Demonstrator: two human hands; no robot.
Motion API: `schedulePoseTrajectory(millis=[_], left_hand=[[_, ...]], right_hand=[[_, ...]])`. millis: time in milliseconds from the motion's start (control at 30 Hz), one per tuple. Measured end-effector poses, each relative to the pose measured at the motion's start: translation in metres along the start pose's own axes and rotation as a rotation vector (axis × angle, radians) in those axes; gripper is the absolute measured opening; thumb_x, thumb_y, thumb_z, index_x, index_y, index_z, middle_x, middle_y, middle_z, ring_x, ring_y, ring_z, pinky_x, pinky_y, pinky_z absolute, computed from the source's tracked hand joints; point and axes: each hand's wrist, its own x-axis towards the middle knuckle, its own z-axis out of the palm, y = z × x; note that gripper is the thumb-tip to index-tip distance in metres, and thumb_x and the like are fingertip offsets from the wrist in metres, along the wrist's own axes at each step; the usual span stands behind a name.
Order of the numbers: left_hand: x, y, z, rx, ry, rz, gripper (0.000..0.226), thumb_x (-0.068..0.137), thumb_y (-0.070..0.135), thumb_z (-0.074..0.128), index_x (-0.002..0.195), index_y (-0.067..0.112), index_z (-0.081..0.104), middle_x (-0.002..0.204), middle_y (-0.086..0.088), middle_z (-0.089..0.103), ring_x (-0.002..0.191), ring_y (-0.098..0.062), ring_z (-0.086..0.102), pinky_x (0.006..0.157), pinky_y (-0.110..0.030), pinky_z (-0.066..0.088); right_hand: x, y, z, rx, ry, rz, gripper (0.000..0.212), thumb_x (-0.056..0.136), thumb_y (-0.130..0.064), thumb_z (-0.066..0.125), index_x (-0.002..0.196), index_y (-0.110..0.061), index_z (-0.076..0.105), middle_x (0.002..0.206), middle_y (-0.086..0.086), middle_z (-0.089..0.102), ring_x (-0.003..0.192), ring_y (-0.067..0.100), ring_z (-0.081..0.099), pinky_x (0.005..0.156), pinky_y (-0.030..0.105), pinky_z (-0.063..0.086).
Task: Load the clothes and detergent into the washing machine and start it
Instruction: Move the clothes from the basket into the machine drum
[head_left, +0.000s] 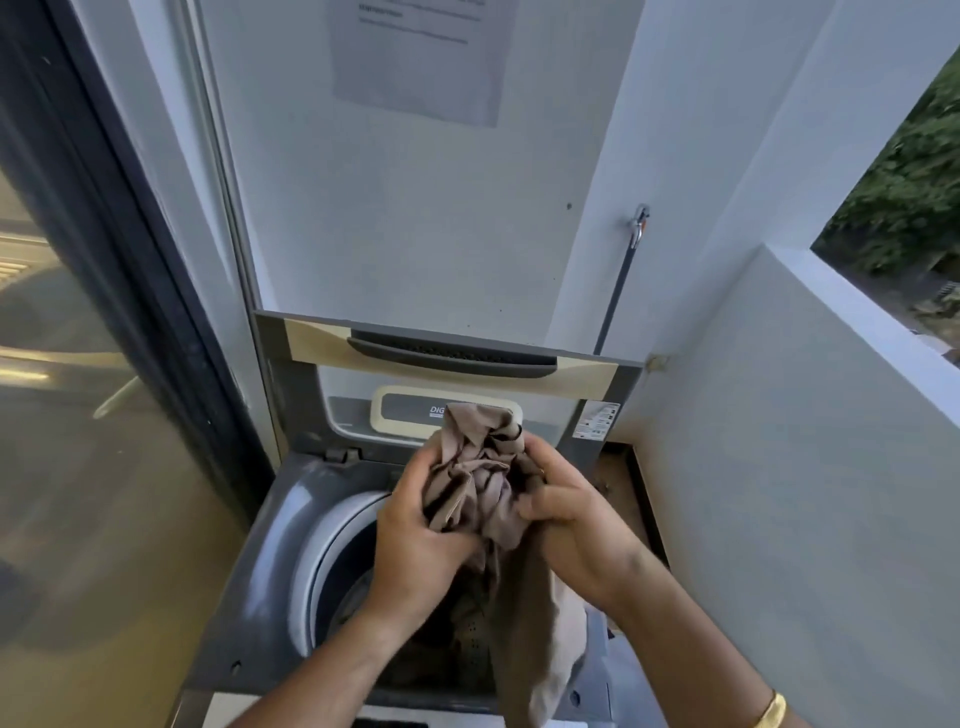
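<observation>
Now both hands are over the open grey top-loading washing machine (249, 582), lid up. The left hand (415, 540) and right hand (576, 535) each have fingers curled tight into a bunched beige cloth garment (480, 467), held above the drum. One long end trails down toward the front rim, and if released carelessly it could drape outside and snag under the lid.

Home laundry nook on balcony: top-load washing machine (270, 571), wall tap (640, 224), sliding glass door (78, 415).
</observation>
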Motion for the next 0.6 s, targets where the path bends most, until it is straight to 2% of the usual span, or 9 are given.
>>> schedulePoseTrajectory(millis=[67, 133, 233, 300, 333, 400, 467, 533, 600], left_hand=[[0.004, 0.005, -0.003, 0.011, 0.019, 0.009, 0.091, 0.069, -0.024, 0.092, 0.130, 0.042, 0.074, 0.111, 0.012, 0.088, 0.101, -0.005, 0.084, 0.081, -0.020, 0.065], [0.007, 0.004, -0.001, -0.001, 0.040, -0.018, 0.078, 0.073, -0.022, 0.091, 0.116, 0.042, 0.080, 0.103, 0.007, 0.089, 0.094, -0.010, 0.085, 0.079, -0.028, 0.067], [0.019, -0.003, -0.003, -0.120, 0.151, -0.080, 0.060, 0.078, -0.015, 0.094, 0.112, 0.033, 0.083, 0.107, 0.003, 0.089, 0.100, -0.011, 0.085, 0.087, -0.037, 0.071], [0.027, 0.003, -0.007, -0.217, 0.223, -0.117, 0.054, 0.081, -0.004, 0.098, 0.120, 0.031, 0.082, 0.114, 0.001, 0.090, 0.110, -0.016, 0.086, 0.095, -0.034, 0.069], [0.029, 0.004, -0.008, -0.252, 0.237, -0.142, 0.052, 0.083, -0.001, 0.098, 0.118, 0.034, 0.080, 0.113, 0.000, 0.090, 0.110, -0.018, 0.086, 0.097, -0.034, 0.067], [0.032, 0.000, -0.008, -0.281, 0.220, -0.224, 0.048, 0.087, 0.002, 0.096, 0.113, 0.037, 0.077, 0.108, 0.001, 0.090, 0.105, -0.018, 0.086, 0.097, -0.035, 0.068], [0.030, -0.005, -0.008, -0.270, 0.158, -0.283, 0.038, 0.087, 0.018, 0.101, 0.116, 0.027, 0.079, 0.116, -0.011, 0.087, 0.108, -0.022, 0.085, 0.097, -0.044, 0.071], [0.027, -0.015, -0.010, -0.231, 0.112, -0.299, 0.046, 0.087, 0.039, 0.102, 0.120, 0.015, 0.080, 0.129, -0.027, 0.077, 0.116, -0.031, 0.083, 0.100, -0.054, 0.071], [0.024, -0.021, -0.013, -0.258, 0.072, -0.329, 0.026, 0.098, 0.026, 0.092, 0.121, 0.021, 0.082, 0.127, -0.017, 0.082, 0.117, -0.026, 0.084, 0.094, -0.036, 0.071]], right_hand=[[-0.006, 0.003, 0.000, -0.159, -0.005, -0.001, 0.080, 0.079, 0.009, 0.057, 0.155, -0.017, 0.056, 0.150, 0.023, 0.065, 0.139, 0.039, 0.063, 0.119, 0.053, 0.049], [-0.009, 0.006, -0.003, -0.377, 0.030, -0.033, 0.082, 0.083, -0.001, 0.070, 0.158, -0.032, 0.052, 0.153, 0.004, 0.065, 0.146, 0.025, 0.059, 0.126, 0.050, 0.044], [-0.013, 0.010, -0.014, -0.861, 0.111, -0.096, 0.094, 0.083, -0.035, 0.085, 0.159, -0.060, 0.037, 0.158, -0.026, 0.052, 0.151, 0.005, 0.042, 0.126, 0.042, 0.040], [-0.013, 0.020, -0.020, -0.976, 0.172, -0.054, 0.103, 0.081, -0.049, 0.089, 0.159, -0.067, 0.025, 0.162, -0.024, 0.043, 0.153, 0.004, 0.038, 0.126, 0.042, 0.039], [-0.012, 0.028, -0.021, -0.965, 0.188, -0.031, 0.105, 0.081, -0.047, 0.090, 0.159, -0.067, 0.024, 0.163, -0.020, 0.043, 0.152, 0.004, 0.041, 0.126, 0.042, 0.041], [-0.008, 0.046, -0.021, -0.936, 0.226, -0.054, 0.097, 0.087, -0.024, 0.086, 0.157, -0.064, 0.032, 0.156, -0.016, 0.055, 0.145, 0.005, 0.054, 0.122, 0.045, 0.049], [-0.001, 0.056, -0.017, -0.829, 0.317, -0.111, 0.089, 0.090, 0.004, 0.073, 0.153, -0.054, 0.048, 0.147, -0.011, 0.067, 0.138, 0.012, 0.064, 0.116, 0.050, 0.055], [0.006, 0.056, -0.010, -0.575, 0.378, -0.109, 0.084, 0.091, 0.022, 0.062, 0.147, -0.040, 0.061, 0.141, -0.001, 0.073, 0.131, 0.022, 0.070, 0.113, 0.051, 0.057], [0.013, 0.054, -0.005, -0.256, 0.385, -0.062, 0.080, 0.090, 0.031, 0.049, 0.143, -0.024, 0.069, 0.140, 0.012, 0.074, 0.131, 0.035, 0.070, 0.117, 0.059, 0.052]])
